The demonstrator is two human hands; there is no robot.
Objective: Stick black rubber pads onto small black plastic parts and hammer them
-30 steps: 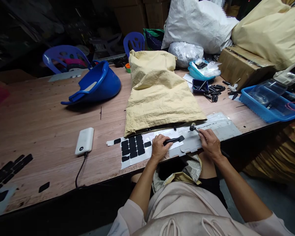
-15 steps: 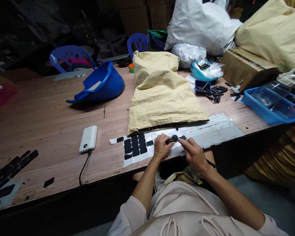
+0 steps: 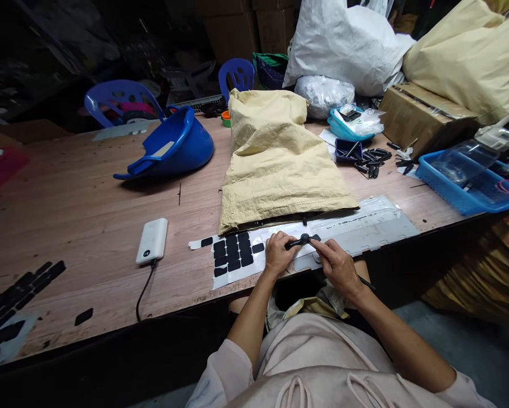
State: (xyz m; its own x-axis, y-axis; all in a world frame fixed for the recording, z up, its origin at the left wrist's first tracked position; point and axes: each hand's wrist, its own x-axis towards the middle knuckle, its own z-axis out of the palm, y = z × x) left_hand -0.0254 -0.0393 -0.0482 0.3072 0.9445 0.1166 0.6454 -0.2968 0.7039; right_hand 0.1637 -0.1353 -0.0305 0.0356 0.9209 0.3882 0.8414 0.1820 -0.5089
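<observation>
My left hand (image 3: pixel 278 253) is closed on a small black piece with a slim stem and a round end (image 3: pixel 305 238); its exact kind is too small to tell. At the round end, the fingertips of my right hand (image 3: pixel 337 265) touch it. A thin black rod (image 3: pixel 367 283) sticks out behind my right hand, which is closed around its hidden part. Below both hands lies a white sheet (image 3: pixel 271 262). To the left, rows of black rounded patches (image 3: pixel 233 254) stick to it, and a lone patch (image 3: pixel 258 248) sits near my left hand.
A tan woven sack (image 3: pixel 279 164) lies just beyond my hands. Further left are a white power bank (image 3: pixel 152 240) with a cable and a tipped blue basin (image 3: pixel 182 144). On the right stand a blue tray (image 3: pixel 449 184), a cardboard box (image 3: pixel 424 116) and scattered black parts (image 3: pixel 373 164).
The round end of the black piece has shifted slightly right and down, along with my right fingers. My left hand keeps its hold in nearly the same place.
</observation>
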